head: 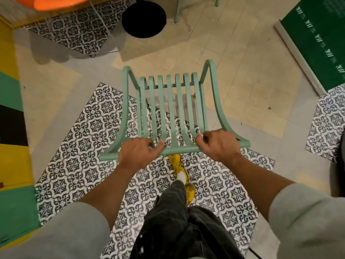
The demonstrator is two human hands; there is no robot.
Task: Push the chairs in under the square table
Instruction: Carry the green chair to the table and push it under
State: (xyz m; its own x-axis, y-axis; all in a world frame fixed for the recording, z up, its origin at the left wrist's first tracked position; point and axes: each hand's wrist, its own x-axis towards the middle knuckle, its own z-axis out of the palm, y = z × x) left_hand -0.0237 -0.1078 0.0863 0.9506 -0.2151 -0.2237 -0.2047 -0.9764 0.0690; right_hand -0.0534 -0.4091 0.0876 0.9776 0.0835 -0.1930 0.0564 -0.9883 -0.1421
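Note:
A mint-green metal chair [170, 101] with a slatted seat and back stands in front of me, seen from above and behind. My left hand [139, 153] grips the top rail of its backrest left of centre. My right hand [219, 144] grips the same rail right of centre. Both hands have fingers curled over the rail. The chair's seat points away from me, toward a black round pedestal base [144, 19] on the floor further ahead. No tabletop is in view.
A leg of another mint chair [177, 11] stands at the top, right of the black base. A green panel [317, 40] lies at the upper right. An orange rounded object [54, 2] is at the top left. My yellow shoe [180, 166] steps under the chair's back.

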